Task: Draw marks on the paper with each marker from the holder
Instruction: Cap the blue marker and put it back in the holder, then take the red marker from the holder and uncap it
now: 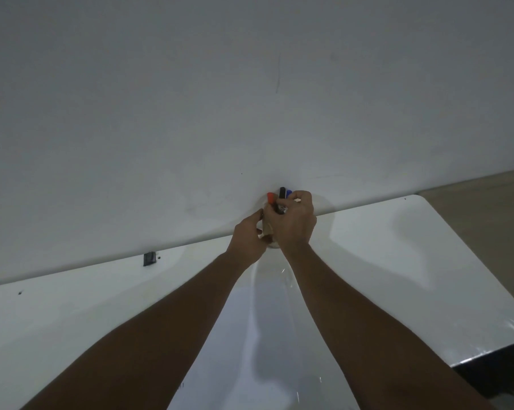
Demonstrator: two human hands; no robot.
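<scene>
A marker holder [268,229] stands at the far edge of the white table, against the wall, mostly hidden behind my hands. Three markers rise from it: a red-capped one [270,197], a black-capped one [282,192] and a blue-capped one [289,193]. My right hand [294,220] is wrapped around the markers from the right, fingers closed on them. My left hand [250,238] grips the holder from the left. A sheet of paper [250,350] lies on the table between my forearms, its edges faint.
The white table [397,261] ends at a rounded corner at the right, with floor beyond. A white wall [250,99] rises directly behind the holder. A small dark clip [149,258] sits at the table's back edge at the left.
</scene>
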